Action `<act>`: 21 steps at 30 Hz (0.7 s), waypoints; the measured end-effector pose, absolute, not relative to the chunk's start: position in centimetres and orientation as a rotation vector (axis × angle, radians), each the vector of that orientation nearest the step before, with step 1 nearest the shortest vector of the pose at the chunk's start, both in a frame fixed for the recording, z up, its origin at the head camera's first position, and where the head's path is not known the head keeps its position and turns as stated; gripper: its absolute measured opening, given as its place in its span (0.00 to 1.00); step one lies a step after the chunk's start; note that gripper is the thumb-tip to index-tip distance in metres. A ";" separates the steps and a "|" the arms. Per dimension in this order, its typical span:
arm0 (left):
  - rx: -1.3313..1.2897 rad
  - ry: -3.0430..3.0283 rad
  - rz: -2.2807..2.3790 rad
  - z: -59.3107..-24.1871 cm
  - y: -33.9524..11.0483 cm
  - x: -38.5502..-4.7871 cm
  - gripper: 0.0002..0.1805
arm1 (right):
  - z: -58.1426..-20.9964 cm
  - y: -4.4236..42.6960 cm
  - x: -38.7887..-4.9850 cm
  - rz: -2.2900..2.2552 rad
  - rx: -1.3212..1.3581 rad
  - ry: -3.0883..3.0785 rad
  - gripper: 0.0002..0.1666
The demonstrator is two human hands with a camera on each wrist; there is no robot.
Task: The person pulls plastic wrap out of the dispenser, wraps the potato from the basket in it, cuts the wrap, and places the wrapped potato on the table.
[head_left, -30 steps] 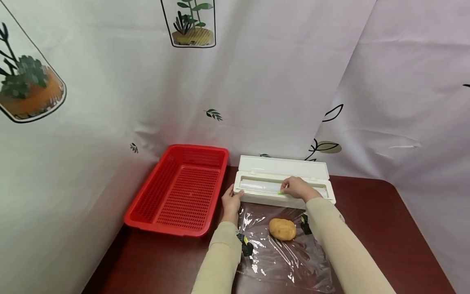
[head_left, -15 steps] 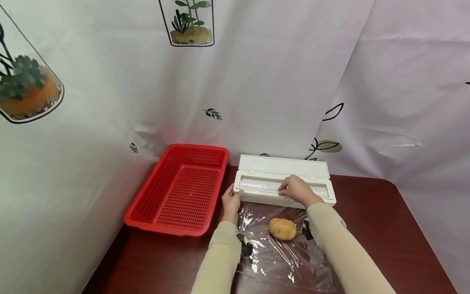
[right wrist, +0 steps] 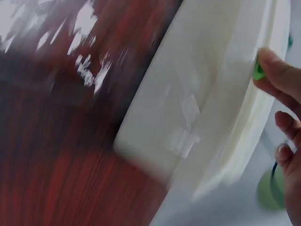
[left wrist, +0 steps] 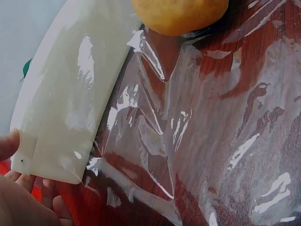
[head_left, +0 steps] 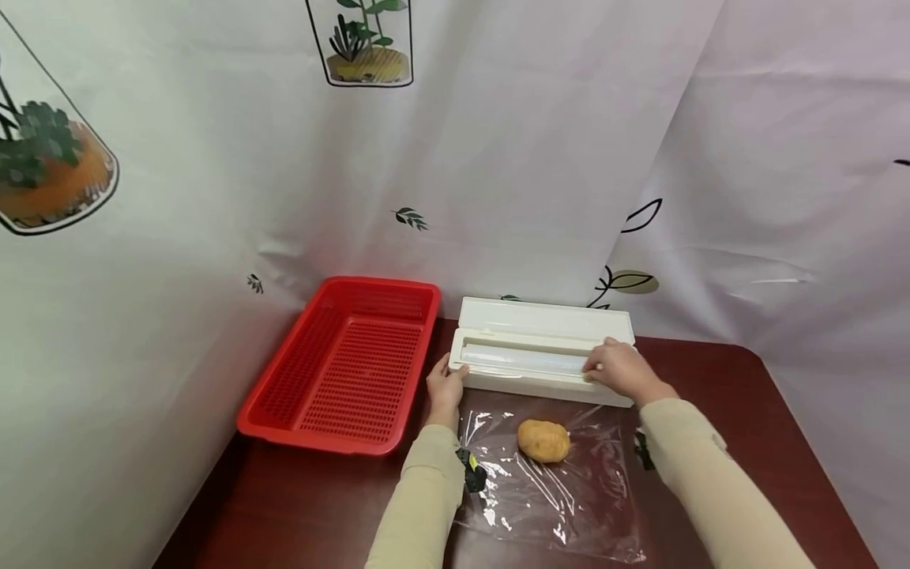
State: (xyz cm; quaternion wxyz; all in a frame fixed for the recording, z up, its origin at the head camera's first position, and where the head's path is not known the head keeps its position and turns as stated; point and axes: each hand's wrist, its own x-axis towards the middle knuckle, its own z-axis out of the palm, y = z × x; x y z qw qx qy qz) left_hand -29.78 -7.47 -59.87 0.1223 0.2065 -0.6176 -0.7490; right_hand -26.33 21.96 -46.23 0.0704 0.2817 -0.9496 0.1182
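Note:
A white cling film dispenser box (head_left: 512, 384) with its lid raised stands at the back of the table, a pale roll (head_left: 522, 358) inside. My left hand (head_left: 445, 387) grips the box's left end; in the left wrist view, thumb and fingers (left wrist: 8, 145) lie on either side of that corner. My right hand (head_left: 620, 370) pinches a small green slide cutter (right wrist: 258, 70) on the front edge, near the box's right end. Clear cling film (head_left: 562, 506) spreads from the box toward me over the table. On the film lies a potato (head_left: 543, 441).
A red plastic basket (head_left: 341, 446) stands left of the box. The dark red table (head_left: 718, 411) meets a printed white curtain (head_left: 498, 197) at the back and left. Black bands are on both wrists.
My right hand has slid the green cutter rightward along the box's front edge, from around the middle to near the right end. My left hand stays on the left end.

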 end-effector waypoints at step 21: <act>0.705 -1.879 -2.221 -51.0 -6.6 -25.4 0.29 | -47.0 29.4 -24.1 0.245 0.691 -2.780 0.07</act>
